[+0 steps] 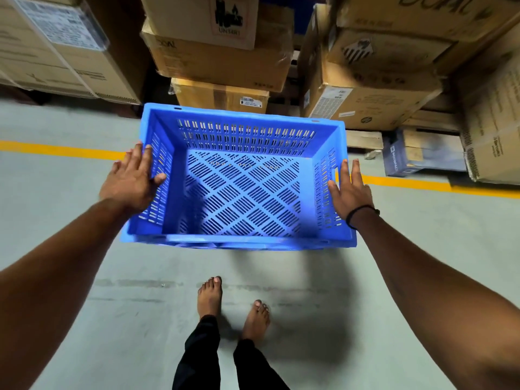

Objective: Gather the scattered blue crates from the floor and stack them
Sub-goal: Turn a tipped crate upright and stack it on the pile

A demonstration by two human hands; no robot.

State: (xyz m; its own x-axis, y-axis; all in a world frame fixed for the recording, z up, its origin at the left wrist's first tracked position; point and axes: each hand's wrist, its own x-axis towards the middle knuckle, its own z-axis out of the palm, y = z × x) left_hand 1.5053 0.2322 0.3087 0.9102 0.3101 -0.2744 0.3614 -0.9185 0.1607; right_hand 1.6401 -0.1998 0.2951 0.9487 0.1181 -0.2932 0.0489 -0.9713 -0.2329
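- While I watch from above, the blue crate (242, 192) sits squeezed between both hands, off the grey floor (126, 333), shadow beneath.
- Left hand (132, 181): flat on the left wall, fingers straight, thumb over the rim.
- Right hand (349, 190): straight fingers pressing the right wall.
- Cardboard boxes (219, 66) stand beyond.
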